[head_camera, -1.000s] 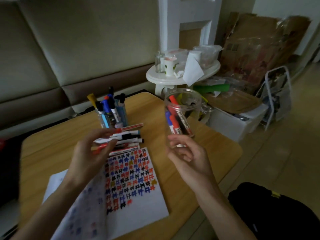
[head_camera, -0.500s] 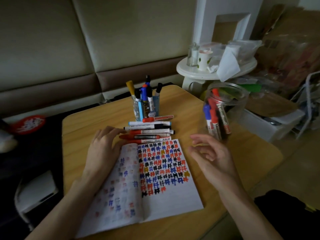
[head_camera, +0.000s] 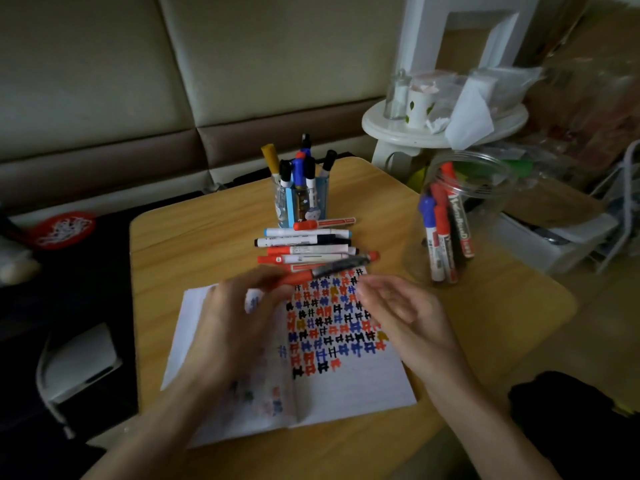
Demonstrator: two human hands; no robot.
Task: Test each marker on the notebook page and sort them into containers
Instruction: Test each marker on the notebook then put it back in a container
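An open notebook (head_camera: 346,386) lies on the wooden table (head_camera: 194,244), its right page covered with red, blue, black and yellow test marks. My left hand (head_camera: 239,313) grips a red-capped marker (head_camera: 329,270) by its cap end, held level over the page's top edge. My right hand (head_camera: 405,313) hovers beside it, fingers apart, holding nothing. A row of loose markers (head_camera: 304,245) lies just beyond the notebook. A blue pen holder (head_camera: 301,202) with several markers stands behind them. A clear jar (head_camera: 460,216) at the right holds several red and blue markers.
A white round side table (head_camera: 440,129) with cups and paper stands behind the table's far right corner. A sofa back fills the far side. Boxes and a white bin crowd the right. A black bag (head_camera: 575,420) lies at the lower right.
My left hand has lifted a red-capped marker off the row and holds it over the notebook. My right hand moved left toward it.
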